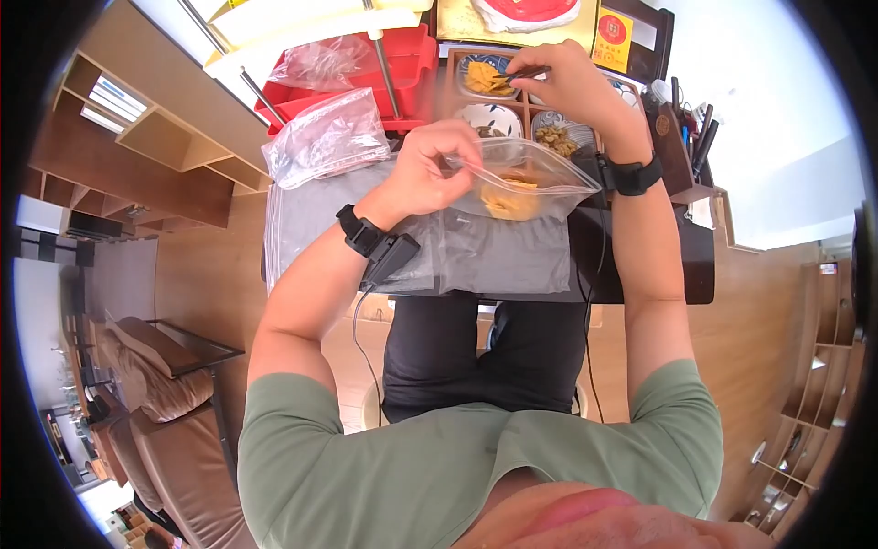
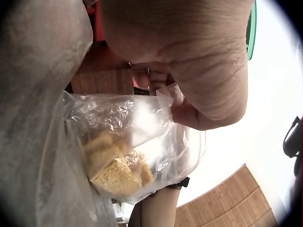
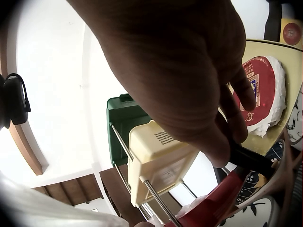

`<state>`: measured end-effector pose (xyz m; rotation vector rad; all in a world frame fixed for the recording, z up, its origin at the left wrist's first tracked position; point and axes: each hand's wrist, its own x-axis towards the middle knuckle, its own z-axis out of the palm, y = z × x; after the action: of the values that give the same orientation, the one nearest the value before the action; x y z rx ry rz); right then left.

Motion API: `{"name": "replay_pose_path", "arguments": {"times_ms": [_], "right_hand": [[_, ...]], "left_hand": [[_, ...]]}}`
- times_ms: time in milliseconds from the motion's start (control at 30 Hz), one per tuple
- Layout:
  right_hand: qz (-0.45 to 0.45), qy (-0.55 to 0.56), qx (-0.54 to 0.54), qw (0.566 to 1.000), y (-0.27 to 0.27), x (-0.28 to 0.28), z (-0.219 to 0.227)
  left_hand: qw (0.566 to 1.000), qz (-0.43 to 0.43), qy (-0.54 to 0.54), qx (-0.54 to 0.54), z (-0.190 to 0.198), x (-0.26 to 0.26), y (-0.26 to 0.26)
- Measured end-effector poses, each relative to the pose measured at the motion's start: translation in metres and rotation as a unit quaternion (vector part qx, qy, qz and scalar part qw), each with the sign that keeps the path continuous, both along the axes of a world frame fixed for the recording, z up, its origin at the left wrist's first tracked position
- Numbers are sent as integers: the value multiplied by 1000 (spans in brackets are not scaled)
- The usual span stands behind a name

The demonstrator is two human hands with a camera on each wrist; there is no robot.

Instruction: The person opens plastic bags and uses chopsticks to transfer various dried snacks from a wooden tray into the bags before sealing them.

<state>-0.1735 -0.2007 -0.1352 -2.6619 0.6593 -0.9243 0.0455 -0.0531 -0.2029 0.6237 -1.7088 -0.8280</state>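
My left hand pinches the edge of a clear zip bag near its mouth. Yellow chips lie inside the bag, and they show through the plastic in the left wrist view too. Over the wooden divided box, my right hand grips a slim black utensil. Its far end reaches the patterned bowl of yellow chips. Beside that bowl are one with small dark pieces and one with brownish pieces. The bag's front overlaps the box's near edge.
A stack of clear bags lies at the left, by a red bin under cream trays on metal posts. Behind the box stands a gold tray with a red-and-white round package. A dark holder stands right of it.
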Motion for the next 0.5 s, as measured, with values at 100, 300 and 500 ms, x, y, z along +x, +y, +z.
{"name": "replay_pose_path", "arguments": {"times_ms": [100,300,500], "right_hand": [[-6,19,-2,1000,3,2,1],[3,9,-29,1000,6,5,5],[11,1,-47,999,12,1,16]], "left_hand": [[1000,0,-1,4,-1,0,0],[1000,18,6,-3,1,-3,0],[1000,16,9,1,0,-2,0]]}}
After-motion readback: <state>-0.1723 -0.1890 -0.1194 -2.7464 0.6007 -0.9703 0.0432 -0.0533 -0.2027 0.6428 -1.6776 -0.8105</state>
